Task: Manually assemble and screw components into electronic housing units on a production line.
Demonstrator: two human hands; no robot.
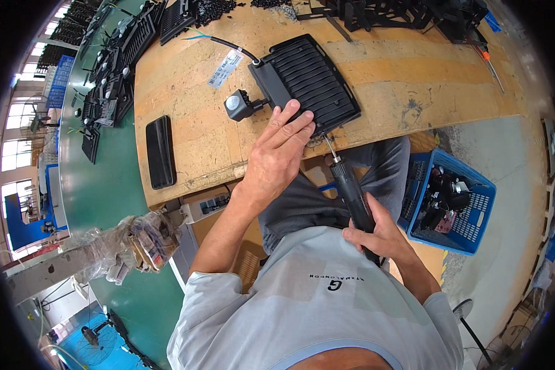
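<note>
A black finned floodlight housing point(311, 80) lies on the wooden workbench, its corner near the front edge. A small motion sensor point(237, 105) with a white dome sticks out from its left side, and a black cable point(228, 44) with bare coloured wires leaves its far end. My left hand point(277, 151) rests on the housing's near left corner, fingers stretched out flat. In my right hand point(379, 231) is a black electric screwdriver point(351, 194), gripped around its body. Its bit points up at the housing's near edge; whether it sits in a screw is hard to see.
On the bench lie a black phone point(160, 152), a white label point(226, 69), piles of small black parts point(213, 9), black brackets point(376, 13) and an orange-handled screwdriver point(488, 58). A blue crate point(453, 200) of parts stands right. More floodlights point(114, 83) line the green surface at left.
</note>
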